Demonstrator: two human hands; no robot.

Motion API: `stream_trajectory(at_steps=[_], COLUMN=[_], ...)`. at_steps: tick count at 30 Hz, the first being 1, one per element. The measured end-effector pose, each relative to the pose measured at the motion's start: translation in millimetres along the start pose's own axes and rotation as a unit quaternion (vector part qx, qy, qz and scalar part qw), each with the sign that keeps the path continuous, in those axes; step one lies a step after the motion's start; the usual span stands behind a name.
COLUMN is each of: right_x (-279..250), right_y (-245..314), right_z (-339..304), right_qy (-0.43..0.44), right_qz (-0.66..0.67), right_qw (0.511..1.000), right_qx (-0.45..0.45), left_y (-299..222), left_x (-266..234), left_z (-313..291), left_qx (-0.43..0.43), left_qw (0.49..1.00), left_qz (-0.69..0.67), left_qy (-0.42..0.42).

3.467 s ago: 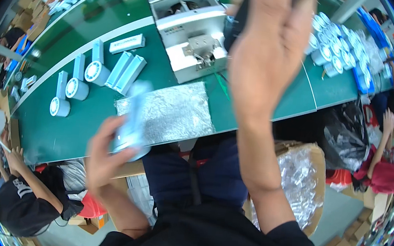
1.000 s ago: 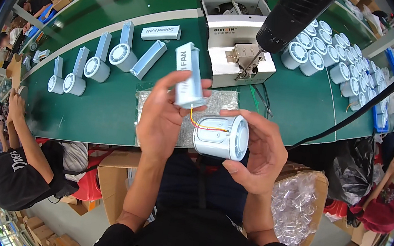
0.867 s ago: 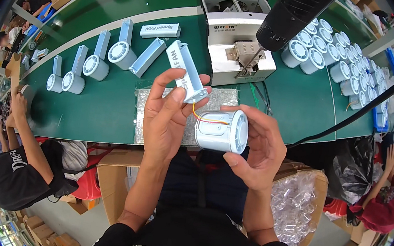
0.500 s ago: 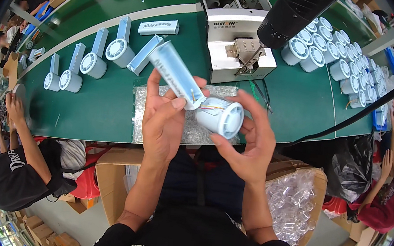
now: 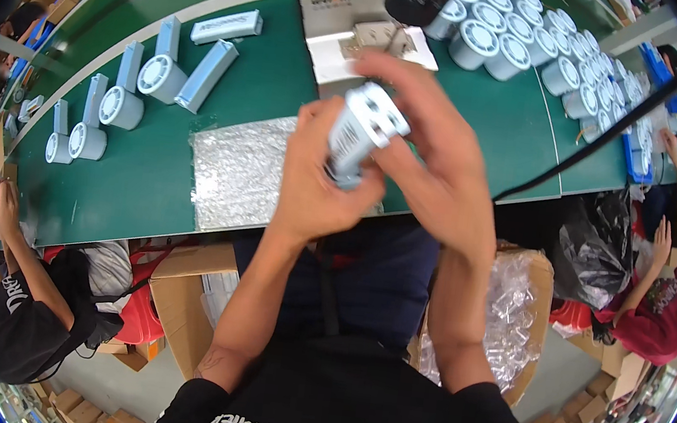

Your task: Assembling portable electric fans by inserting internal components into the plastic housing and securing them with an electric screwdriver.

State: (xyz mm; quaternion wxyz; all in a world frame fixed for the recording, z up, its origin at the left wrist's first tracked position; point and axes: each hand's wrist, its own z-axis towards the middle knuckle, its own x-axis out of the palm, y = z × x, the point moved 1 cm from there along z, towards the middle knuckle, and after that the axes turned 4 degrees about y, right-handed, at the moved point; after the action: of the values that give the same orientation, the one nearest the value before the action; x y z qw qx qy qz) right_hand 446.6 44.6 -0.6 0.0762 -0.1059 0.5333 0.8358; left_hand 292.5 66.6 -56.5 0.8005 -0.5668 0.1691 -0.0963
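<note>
My left hand is wrapped round a pale blue and white fan handle, held above the bench with its end tipped up toward me. The round fan head that was beside the handle is hidden now. My right hand is blurred, its thumb by the handle's end and its fingers arched over it; whether it grips the handle I cannot tell. Behind my hands stands a white screw-feeding machine, with a black powered screwdriver hanging over it. A sheet of bubble wrap lies to the left of my hands.
Several fan heads with handles and two loose handle pieces lie left on the green bench. Rows of fan heads stand at right. A black cable crosses there. Co-workers sit on both sides; a box of clear plastic stands below.
The fan handle has turned from lying slantwise to end-up, and my left hand has closed round it. My right hand has swung up over it. The whole view has shifted.
</note>
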Motion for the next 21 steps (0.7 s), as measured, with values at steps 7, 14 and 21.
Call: stream_trajectory(at_steps=[7,14,21], right_x=[-1.5,19.3,21.8], right_y=[-22.7,-20.4,-13.0], right_z=[1.1,-16.2,-30.1], right_qy=[0.122,-0.141,-0.142], right_qz=[0.074,-0.161,-0.214], right_qw=[0.986,0.976,0.965], right_qx=[-0.086,-0.033,-0.045], left_y=[2.6,0.0,-2.0], left_x=[-17.2,-14.2,-11.4], left_z=[1.3,-9.6,-14.4], left_qx=[-0.036,0.062,0.052], left_qw=[0.993,0.992,0.996], left_qz=[-0.078,0.105,0.068], left_qy=[0.083,-0.037,-0.033])
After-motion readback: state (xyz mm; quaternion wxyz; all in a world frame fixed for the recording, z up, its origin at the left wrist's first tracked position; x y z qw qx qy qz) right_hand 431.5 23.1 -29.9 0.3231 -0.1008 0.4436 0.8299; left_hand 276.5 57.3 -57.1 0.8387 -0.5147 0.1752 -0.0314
